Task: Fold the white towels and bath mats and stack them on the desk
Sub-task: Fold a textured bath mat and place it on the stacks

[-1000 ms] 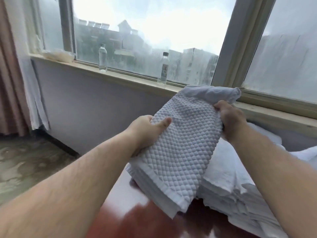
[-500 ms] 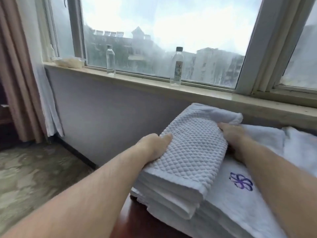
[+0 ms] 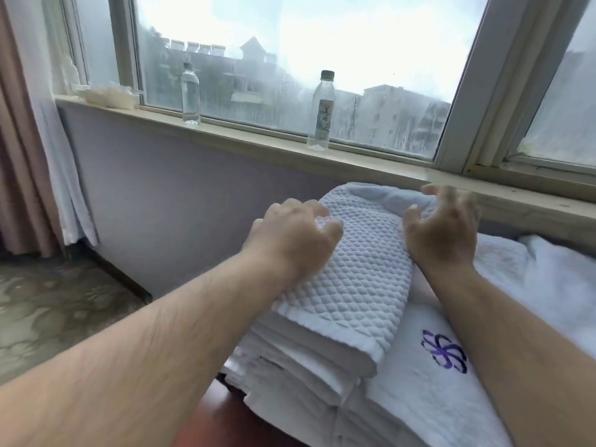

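Below a wide window (image 3: 322, 43) and its long windowsill (image 3: 258, 146), a red-brown desk (image 3: 206, 424) shows at the bottom edge of the view, with a curtain (image 3: 19, 156) hanging at far left. On the desk sits a stack of folded white towels (image 3: 306, 379), and more loose white towelling (image 3: 548, 279) lies heaped to the right of it. A folded bath mat (image 3: 364, 279) with a raised waffle weave lies on top of the stack, its long side running away from the person toward the sill. The left hand (image 3: 290, 237) rests palm down on the mat's left side, fingers loosely bent and clasping nothing. The right hand (image 3: 442, 230) is at the mat's right edge, fingers spread apart and holding nothing; motion blur hides whether they touch the cloth. Two clear bottles (image 3: 190, 95) (image 3: 321, 111) stand well apart on the sill. A small purple emblem (image 3: 443, 351) marks the towel just right of the mat.
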`<state>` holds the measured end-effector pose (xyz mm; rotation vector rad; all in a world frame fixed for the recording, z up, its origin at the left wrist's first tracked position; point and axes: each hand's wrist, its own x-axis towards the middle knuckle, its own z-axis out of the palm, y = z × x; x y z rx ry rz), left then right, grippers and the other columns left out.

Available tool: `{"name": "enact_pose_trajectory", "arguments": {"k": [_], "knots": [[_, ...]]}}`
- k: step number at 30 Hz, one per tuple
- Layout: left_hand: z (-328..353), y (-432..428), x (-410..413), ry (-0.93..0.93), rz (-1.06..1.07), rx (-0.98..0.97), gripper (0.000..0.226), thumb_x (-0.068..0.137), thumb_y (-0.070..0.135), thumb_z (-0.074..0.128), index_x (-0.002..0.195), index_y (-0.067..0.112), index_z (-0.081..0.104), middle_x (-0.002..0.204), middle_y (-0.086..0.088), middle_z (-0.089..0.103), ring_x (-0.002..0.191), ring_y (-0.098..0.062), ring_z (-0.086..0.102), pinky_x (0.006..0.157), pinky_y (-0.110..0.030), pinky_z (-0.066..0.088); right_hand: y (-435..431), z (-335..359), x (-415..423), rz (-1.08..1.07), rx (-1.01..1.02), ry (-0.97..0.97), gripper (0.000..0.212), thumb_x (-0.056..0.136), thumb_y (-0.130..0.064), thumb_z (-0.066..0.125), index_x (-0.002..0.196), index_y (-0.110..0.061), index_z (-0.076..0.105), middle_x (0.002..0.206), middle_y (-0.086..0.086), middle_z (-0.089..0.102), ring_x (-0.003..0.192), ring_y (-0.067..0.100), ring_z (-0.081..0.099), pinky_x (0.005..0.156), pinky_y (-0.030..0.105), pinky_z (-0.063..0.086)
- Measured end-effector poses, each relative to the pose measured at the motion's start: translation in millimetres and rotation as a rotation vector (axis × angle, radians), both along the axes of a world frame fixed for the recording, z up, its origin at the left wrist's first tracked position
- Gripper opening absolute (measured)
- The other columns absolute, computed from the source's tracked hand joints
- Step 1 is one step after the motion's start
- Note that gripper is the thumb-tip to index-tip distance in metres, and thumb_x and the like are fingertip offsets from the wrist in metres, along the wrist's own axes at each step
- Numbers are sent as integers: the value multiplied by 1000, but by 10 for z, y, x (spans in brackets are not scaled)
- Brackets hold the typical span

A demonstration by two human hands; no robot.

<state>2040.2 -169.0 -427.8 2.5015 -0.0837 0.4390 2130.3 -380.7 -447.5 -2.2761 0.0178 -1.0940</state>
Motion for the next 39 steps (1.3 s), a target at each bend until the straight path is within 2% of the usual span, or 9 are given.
{"name": "enact_pose_trajectory", "arguments": {"k": [4, 8, 14, 19, 21, 24, 29, 34, 39], "knots": [[-169, -115, -50, 278, -109, 61, 86, 85, 83, 35, 157, 37, 24, 164, 11, 24, 150, -16, 22, 122, -44, 21, 20, -8, 21, 154, 58, 263, 26, 95, -24, 50, 102, -12, 71, 125, 13, 64, 119, 31, 55, 92, 32, 40], [-185, -106, -12, 285, -97, 42, 89, 83, 86, 36, 157, 38, 22, 164, 12, 26, 150, -15, 25, 121, -44, 23, 0, -26, 38, 145, -2, 311, 38, 98, -25, 47, 127, -11, 66, 141, 8, 59, 126, 26, 51, 98, 32, 37], [-248, -129, -22, 237, -56, 41, 89, 79, 87, 34, 155, 42, 24, 164, 14, 25, 148, -14, 27, 118, -42, 26, -19, -91, 98, 168, -87, 357, 30, 97, -25, 41, 101, -14, 68, 130, 15, 61, 117, 30, 52, 92, 36, 39], [-248, -184, -116, 172, -35, 137, 87, 84, 85, 28, 157, 39, 23, 165, 12, 23, 149, -13, 23, 115, -43, 22, -66, -49, -10, 184, -247, 532, 53, 105, -32, 26, 152, -14, 42, 164, 6, 30, 152, 21, 22, 120, 38, 23], [-237, -187, -161, 165, -32, 185, 86, 86, 85, 24, 158, 38, 22, 165, 11, 21, 151, -11, 20, 116, -45, 21, -130, -27, -171, 193, -345, 596, 53, 107, -36, 21, 155, -17, 36, 166, 4, 25, 153, 19, 20, 121, 39, 21], [-215, -84, -272, 197, -58, 225, 78, 92, 78, 22, 159, 37, 18, 167, 10, 17, 152, -11, 14, 120, -45, 19, -248, 3, -569, 196, -435, 616, 46, 106, -36, 29, 142, -15, 48, 153, 7, 44, 138, 24, 40, 112, 40, 33], [-294, 63, -795, 224, -68, 221, 67, 100, 63, 27, 160, 33, 16, 168, 5, 10, 154, -10, 5, 124, -40, 9, -473, -41, -1442, 214, -442, 574, 54, 100, -41, 48, 149, -21, 45, 156, -1, 43, 141, 15, 40, 113, 31, 31], [-175, -308, -1429, 208, -153, 205, 63, 101, 59, 33, 158, 34, 23, 168, 6, 13, 153, -11, 6, 123, -37, 4, -555, 121, -2100, 151, -576, 576, 51, 98, -44, 49, 145, -23, 51, 149, -3, 50, 136, 17, 46, 110, 37, 39], [51, -962, -1815, 176, -285, 242, 56, 101, 51, 41, 154, 30, 37, 160, 5, 35, 148, -15, 28, 121, -33, 21, -1105, 358, -2753, 54, -506, 498, 45, 94, -43, 54, 134, -26, 62, 139, -4, 61, 127, 21, 54, 103, 35, 42]]}}
